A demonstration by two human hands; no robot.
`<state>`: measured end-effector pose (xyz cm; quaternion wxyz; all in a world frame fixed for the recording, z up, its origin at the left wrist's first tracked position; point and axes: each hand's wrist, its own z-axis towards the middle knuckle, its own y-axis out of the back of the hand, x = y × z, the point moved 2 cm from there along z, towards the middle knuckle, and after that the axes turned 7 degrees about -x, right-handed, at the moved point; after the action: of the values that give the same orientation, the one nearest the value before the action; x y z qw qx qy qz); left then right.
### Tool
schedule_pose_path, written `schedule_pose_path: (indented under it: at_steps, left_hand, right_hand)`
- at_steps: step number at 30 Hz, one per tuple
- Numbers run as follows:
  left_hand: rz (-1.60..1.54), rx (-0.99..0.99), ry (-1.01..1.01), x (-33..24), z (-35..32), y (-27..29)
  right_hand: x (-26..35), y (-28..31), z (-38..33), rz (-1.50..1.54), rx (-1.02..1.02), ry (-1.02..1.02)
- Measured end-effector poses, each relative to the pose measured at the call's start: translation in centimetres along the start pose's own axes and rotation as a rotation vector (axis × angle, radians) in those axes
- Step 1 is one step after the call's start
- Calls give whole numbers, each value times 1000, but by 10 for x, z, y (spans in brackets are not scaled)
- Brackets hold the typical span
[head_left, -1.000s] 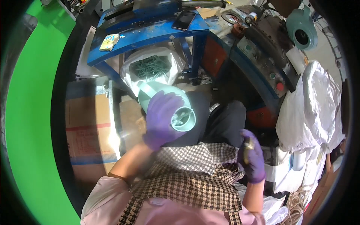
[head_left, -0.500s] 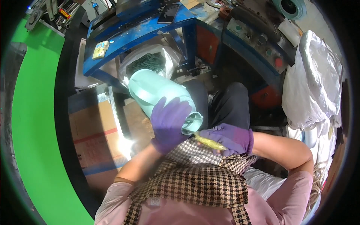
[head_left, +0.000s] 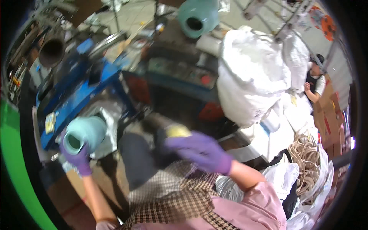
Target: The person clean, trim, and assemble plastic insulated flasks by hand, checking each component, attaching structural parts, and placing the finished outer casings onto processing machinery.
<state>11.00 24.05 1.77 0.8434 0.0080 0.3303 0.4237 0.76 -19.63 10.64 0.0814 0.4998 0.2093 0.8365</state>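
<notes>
A mint-green hollow plastic jug [head_left: 94, 128] is tilted at the left, its round mouth toward me. My left hand [head_left: 78, 159], in a purple glove, is closed around the mouth end. Behind the jug shows an open white plastic bag [head_left: 112, 132], partly covered by it. My right hand [head_left: 199, 151], also purple-gloved and smeared by motion, is closed on a tool with a yellow-wrapped handle [head_left: 177, 131]. That hand is above my lap, well apart from the jug. The tool's working end is blurred.
A blue metal bench [head_left: 78, 101] bears a small yellow-white packet [head_left: 50, 122]. Beyond stands a dark machine with a red button [head_left: 206, 79]; another mint-green jug [head_left: 197, 21] is behind. To the right are a big white sack [head_left: 249, 76], coiled rope [head_left: 304, 165] and a person [head_left: 316, 82].
My view has swung right. My left hand has carried the jug from my lap to the bag at the left. The yellow-handled tool has come away from the jug's mouth.
</notes>
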Motion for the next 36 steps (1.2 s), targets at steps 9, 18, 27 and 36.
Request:
schedule_pose_path:
  at_steps: [9,18,27,36]
  left_hand:
    - [2,-121,30,-25,3,23]
    - [61,50,129,-61,-54,33]
    - [82,296,87,-103,-59,36]
    - [-89,467,-61,-138,-32,3]
  right_hand:
    - [-96,310,37,-1036,-488,-470]
    - [-193,376,43,-1459,-464,-947]
    - [-49,132,42,-210,-469,-216]
    - [16,-144,64,127,205,219]
